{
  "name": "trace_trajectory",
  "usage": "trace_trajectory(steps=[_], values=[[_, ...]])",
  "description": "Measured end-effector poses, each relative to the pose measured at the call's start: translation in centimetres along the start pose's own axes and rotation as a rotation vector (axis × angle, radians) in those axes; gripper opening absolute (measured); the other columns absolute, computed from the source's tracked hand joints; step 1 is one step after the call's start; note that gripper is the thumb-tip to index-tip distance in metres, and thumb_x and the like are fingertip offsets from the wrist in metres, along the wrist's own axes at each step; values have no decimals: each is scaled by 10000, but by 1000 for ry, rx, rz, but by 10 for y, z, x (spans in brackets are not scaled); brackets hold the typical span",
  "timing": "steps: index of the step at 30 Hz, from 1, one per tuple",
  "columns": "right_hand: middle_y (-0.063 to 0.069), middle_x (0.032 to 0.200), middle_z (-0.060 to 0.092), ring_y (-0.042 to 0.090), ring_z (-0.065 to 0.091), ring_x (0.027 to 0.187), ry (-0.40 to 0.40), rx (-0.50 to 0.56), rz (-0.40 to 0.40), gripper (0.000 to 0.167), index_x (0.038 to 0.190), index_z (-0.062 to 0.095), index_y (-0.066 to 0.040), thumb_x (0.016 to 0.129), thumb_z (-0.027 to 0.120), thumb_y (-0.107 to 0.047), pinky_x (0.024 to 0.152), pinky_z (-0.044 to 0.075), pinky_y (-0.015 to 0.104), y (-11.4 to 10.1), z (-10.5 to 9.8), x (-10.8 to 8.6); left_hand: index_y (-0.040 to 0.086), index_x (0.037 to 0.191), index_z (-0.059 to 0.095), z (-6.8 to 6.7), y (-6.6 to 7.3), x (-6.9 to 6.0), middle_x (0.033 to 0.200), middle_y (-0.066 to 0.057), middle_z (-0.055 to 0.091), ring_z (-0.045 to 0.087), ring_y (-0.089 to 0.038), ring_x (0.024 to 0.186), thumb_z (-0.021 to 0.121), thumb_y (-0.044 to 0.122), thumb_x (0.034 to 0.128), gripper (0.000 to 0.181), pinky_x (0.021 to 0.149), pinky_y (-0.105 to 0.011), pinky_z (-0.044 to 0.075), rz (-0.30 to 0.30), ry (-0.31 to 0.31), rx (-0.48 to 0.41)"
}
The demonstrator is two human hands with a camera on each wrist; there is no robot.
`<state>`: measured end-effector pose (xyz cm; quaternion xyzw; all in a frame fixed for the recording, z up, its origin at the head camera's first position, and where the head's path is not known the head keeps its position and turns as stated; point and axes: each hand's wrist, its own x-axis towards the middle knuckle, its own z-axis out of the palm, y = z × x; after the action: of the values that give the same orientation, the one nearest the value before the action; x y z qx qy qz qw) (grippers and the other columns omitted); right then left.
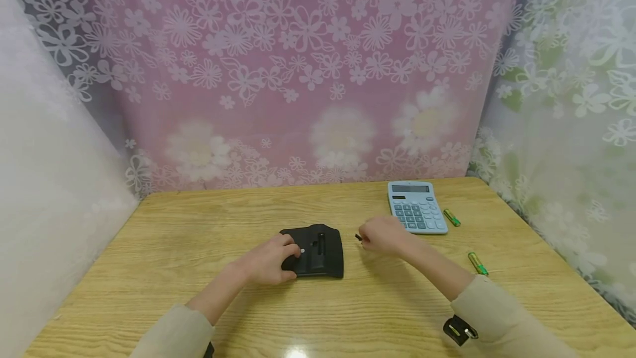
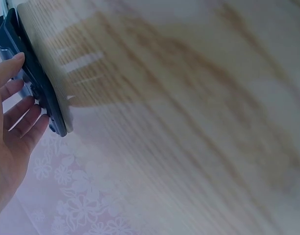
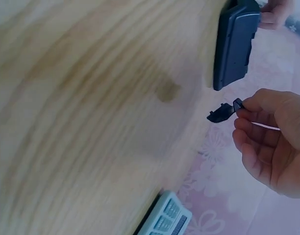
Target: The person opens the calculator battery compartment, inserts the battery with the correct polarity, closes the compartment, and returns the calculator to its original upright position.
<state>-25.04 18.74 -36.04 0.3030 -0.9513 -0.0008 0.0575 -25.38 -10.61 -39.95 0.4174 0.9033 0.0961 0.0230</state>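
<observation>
Black device [image 1: 330, 264] lies near the middle of the bench [image 1: 199, 225], with a narrow slot [image 1: 321, 243] and a small pale round spot [image 1: 302, 250] on its upward face. At its 9 o'clock side the person's left hand [image 1: 273, 258] rests on it, relaxed — the fingers lie on the upper face and the thumb touches the near edge. Toward 3 o'clock, apart from the device, the right hand [image 1: 385, 235] pinches a small black piece [image 3: 221, 113] between thumb and forefinger, the piece pointing toward the device.

Beyond the right hand, toward 2 o'clock from the device, a light blue calculator [image 1: 430, 199] lies keys up. One green battery [image 1: 451, 217] is just beside the calculator's 3 o'clock edge; a second battery [image 1: 478, 263] lies farther off, at 4 o'clock from the calculator. A pink flowered curtain [image 1: 298, 70] hangs at 12 o'clock — behind the bench.
</observation>
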Motion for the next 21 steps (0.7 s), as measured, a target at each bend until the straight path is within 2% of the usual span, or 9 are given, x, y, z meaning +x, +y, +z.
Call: trace_trajectory(steps=[8,15,21], values=[[-68,571,357,89,283,496,44,-112,-63,351,560,426,-186,803,672,-120,420,235,236,5,13,-14,137,1104,600,1,1,0,1041,-5,486,464,-155,923,688,300,835,327,797,-326,437,2,1,-4],[-31,594,471,156,470,495,86,-225,-122,269,604,533,-151,836,658,-200,409,370,305,4,20,-19,129,1104,599,0,3,0,1036,-4,479,465,-157,921,691,291,835,327,798,-328,439,-11,3,-20],[-22,605,499,127,453,491,48,-303,-167,139,634,583,-163,732,678,-138,408,382,299,1,25,-19,131,1093,600,-1,3,-1,1015,3,474,461,-150,893,693,295,830,324,785,-324,441,-11,6,-9]])
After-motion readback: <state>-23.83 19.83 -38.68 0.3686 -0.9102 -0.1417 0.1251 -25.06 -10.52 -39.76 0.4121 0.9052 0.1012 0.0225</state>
